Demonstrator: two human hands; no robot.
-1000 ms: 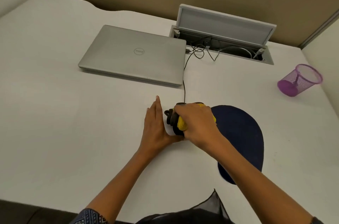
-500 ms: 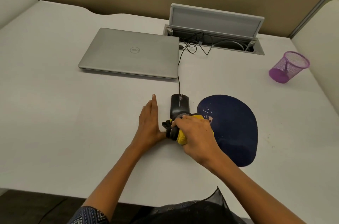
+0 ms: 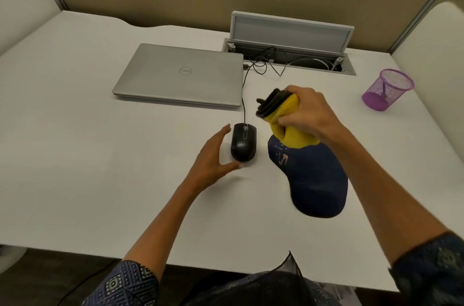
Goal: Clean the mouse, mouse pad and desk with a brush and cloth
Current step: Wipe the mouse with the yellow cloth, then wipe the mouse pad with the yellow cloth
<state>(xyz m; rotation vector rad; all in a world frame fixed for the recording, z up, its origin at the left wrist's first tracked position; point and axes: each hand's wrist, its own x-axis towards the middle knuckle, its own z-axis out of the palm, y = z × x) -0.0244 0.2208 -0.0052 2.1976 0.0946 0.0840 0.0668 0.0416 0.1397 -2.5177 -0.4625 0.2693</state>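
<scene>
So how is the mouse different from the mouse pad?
The mouse is black, small and rounded; the mouse pad is dark blue, bigger and flat. The mouse has a cord running to the laptop; the mouse pad has none. The left hand is beside the mouse; the right hand holds a cloth above the mouse pad. Both lie on the desk.

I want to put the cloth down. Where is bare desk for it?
Bare desk lies left of the mouse and in front of the laptop; also between the mouse pad and the purple cup. Around the mouse it is crowded.
</scene>
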